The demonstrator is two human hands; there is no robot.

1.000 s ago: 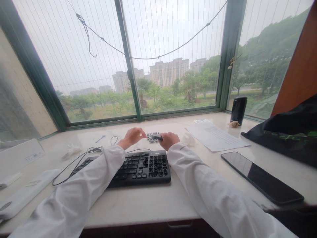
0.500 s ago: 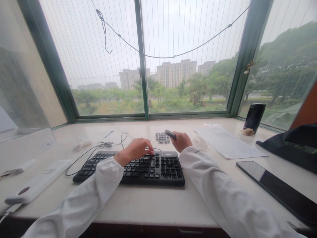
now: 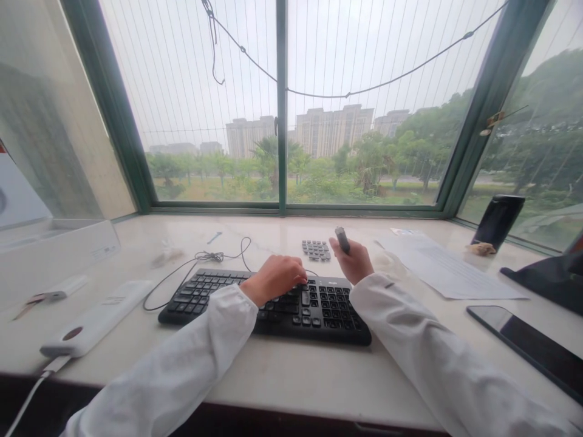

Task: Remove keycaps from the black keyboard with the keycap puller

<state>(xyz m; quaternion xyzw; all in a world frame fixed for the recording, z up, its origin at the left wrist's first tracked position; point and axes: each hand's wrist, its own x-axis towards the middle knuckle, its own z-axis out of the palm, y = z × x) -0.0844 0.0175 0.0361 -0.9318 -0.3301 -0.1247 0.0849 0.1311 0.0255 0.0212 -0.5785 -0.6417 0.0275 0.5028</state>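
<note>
Keyboard (image 3: pixel 285 314), left hand (image 3: pixel 277 279) arched over, right hand (image 3: pixel 356 261) curled

My L hand (image 3: pixel 276 279) is palm-down, fingers (image 3: pixel 299 271) bent, tips low. R hand (image 3: pixel 355 261) is curled approx. like a fist, a bit farther fwd. Both forearms (image 3: pixel 195 352) angle inward.

"Are you reading any lettering?"
"No, I'm making out none: the pale mark (image 3: pixel 333 283) on this long black plastic keyboard (image 3: pixel 305 311) and the lines on that white rectangular paper sheet (image 3: pixel 449 267) are showing too small and blurred."
</note>
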